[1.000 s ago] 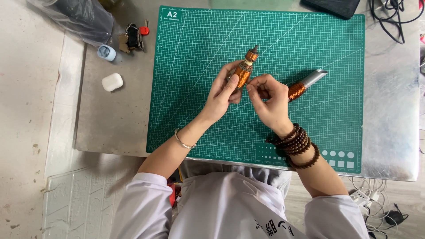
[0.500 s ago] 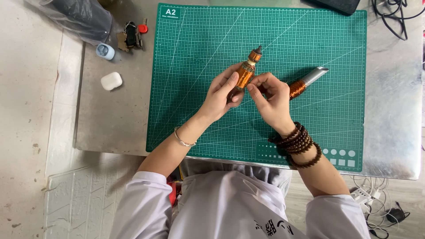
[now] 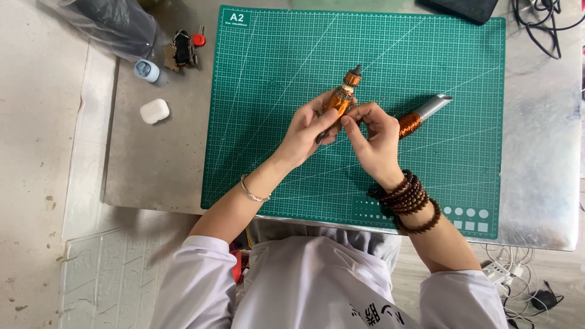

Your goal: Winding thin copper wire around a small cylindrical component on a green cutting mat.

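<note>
While the left hand (image 3: 304,131) grips the copper-wound motor part (image 3: 342,97), the right hand (image 3: 372,137) pinches at its side. Steady support on the green mat (image 3: 274,61) seems wise; a firm, gentle pinch suits fine wire.

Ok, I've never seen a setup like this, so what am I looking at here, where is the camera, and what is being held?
There is no machine here: a person works with two bare hands, and the single picture comes from a camera worn on their head, looking straight down. On the grey table lies a green cutting mat. The left hand grips a small part wound with copper wire, with a dark tip pointing away from the person. The right hand pinches at the near end of that part; what is between its fingertips is too small to tell. A second copper-wound piece with a grey metal end lies on the mat beside the right hand. Off the mat to the left are a white earbud case, a bunch of keys and a plastic bag.
</note>
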